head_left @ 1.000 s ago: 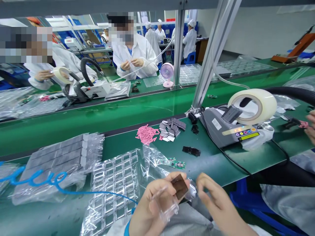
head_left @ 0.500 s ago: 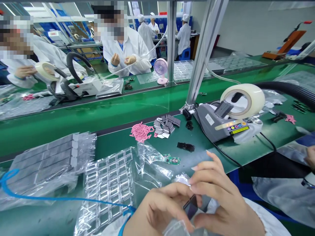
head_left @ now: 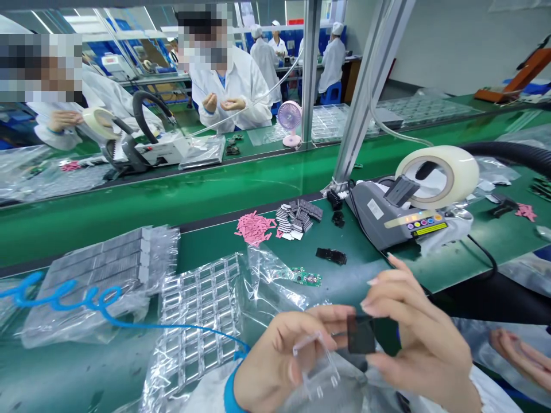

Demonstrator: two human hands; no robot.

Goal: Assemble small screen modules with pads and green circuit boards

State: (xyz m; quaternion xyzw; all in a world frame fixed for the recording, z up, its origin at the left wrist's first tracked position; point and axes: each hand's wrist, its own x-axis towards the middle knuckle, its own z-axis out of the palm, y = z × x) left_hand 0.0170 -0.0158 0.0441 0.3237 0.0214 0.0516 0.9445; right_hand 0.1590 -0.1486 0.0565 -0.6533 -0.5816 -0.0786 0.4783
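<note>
- So the left hand [head_left: 279, 355], bottom center of the frame, has its thumb and fingers curled around a clear plastic frame [head_left: 332, 370].
- Right hand [head_left: 424, 338], lower right of center, has thumb and fingertips pinched on a dark square panel [head_left: 361, 334], other fingers fanned out. The panel sits right between both hands; left fingertips reach its edge, can't tell if they're gripping it too.
- Blue wristband [head_left: 231, 393] on the left wrist, with a blue coiled cord [head_left: 172, 326] running off to the left edge.
- Just above the hands: a green circuit board [head_left: 307, 277], then some black parts [head_left: 331, 256].
- Dead center, a pile of pink strips [head_left: 255, 228] touching or just beside some gray and white strips [head_left: 299, 219].
- Clear gridded tray [head_left: 198, 321] lower left of center, bagged gray stack [head_left: 103, 258] further left.
- Tape dispenser [head_left: 383, 221] right of center, fat tape roll [head_left: 467, 175] on it.
</note>
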